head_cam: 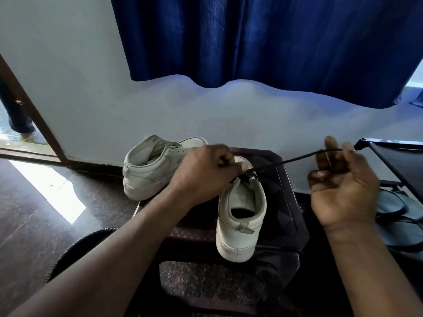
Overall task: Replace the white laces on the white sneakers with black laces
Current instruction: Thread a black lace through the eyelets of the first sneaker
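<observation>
Head view: left hand (201, 172) pinching, right hand (343, 186) curling round thin black lace (297, 157), lacing near white leather sneaker (240, 216); far white leather sneaker (148, 170) seemingly awaiting laces

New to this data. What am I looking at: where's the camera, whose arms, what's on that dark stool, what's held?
No machine here: a person works with two bare hands. The single picture comes from a wide-angle camera on the person's head, looking forward and down, so the arms reach in from below. On the dark stool sit two white sneakers: the far sneaker at the back left and the near sneaker, heel towards the camera. The left hand is curled at the near sneaker's eyelets and seems to steady it. The right hand holds the black lace over its curled fingers, stretched taut from those eyelets.
</observation>
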